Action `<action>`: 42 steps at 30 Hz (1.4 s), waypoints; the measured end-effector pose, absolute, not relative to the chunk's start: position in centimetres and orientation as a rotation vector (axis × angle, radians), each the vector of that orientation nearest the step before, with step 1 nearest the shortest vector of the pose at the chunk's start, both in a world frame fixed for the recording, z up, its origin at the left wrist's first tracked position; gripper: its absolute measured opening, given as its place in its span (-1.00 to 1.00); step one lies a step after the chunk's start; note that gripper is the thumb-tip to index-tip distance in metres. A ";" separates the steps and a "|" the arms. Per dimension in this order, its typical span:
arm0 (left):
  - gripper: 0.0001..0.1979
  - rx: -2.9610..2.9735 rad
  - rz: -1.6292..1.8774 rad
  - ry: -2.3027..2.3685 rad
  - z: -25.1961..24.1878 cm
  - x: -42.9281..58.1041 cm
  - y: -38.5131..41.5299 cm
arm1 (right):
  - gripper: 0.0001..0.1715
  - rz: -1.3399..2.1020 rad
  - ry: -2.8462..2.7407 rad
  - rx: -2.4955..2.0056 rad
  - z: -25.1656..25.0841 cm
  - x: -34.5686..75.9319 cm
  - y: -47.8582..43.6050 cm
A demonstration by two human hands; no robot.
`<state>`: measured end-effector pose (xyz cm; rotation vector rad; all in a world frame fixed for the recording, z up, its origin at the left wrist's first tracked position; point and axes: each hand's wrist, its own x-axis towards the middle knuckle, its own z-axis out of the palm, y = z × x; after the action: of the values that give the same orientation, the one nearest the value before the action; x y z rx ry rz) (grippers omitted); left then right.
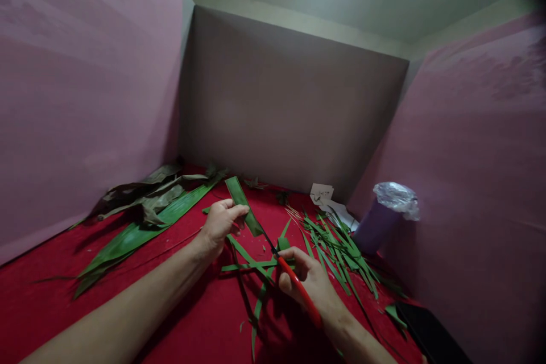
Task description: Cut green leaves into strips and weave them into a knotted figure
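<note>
Left hand point(220, 220) forward; right hand point(310, 280) nearer

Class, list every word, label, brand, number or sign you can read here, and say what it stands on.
None can be read.
White card: dark marks, too small and blurred to make out.
Red handle and purple container: no lettering visible.

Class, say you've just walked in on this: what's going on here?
A person holds a piece of green leaf in the left hand and red-handled scissors in the right hand, the blades at the piece's near end. Crossed strips lie below on the red cloth. More strips lie in a pile to the right; a large leaf lies to the left.
</note>
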<state>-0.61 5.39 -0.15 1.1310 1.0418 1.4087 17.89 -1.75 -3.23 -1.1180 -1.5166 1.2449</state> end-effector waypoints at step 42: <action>-0.82 1.181 1.317 0.833 -0.9 -0.2 5.6 | -0.57 1.365 -1.319 -1.098 -3.4 17.4 -1.9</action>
<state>-0.23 5.63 -0.86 1.1805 0.8334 1.3174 17.44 -1.86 -3.38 -1.0982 -1.3186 1.3652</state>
